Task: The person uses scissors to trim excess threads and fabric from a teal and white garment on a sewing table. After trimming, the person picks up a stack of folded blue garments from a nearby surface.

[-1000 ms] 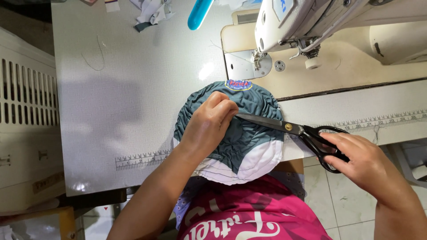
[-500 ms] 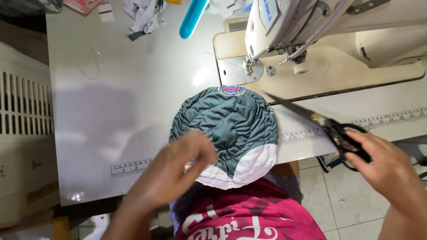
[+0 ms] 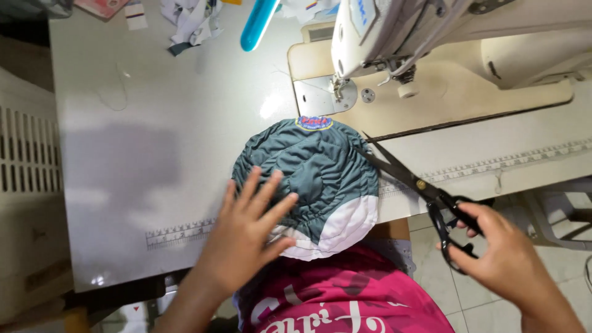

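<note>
Cap (image 3: 311, 166), teal with white lower panel, flat on table (image 3: 154, 154) at near edge, pressed under left hand (image 3: 246, 231), fingers spread, gripping nothing. Scissors (image 3: 419, 185) clamped in right hand (image 3: 502, 259), blades parted, tips touching cap's right rim. Trimming step, judging by this; next snip wants steady cloth and careful aim. Oval blue-red badge (image 3: 314, 123) on far rim. Beyond: sewing machine (image 3: 431, 37), blue tube (image 3: 259, 23), scraps (image 3: 188, 21).
</note>
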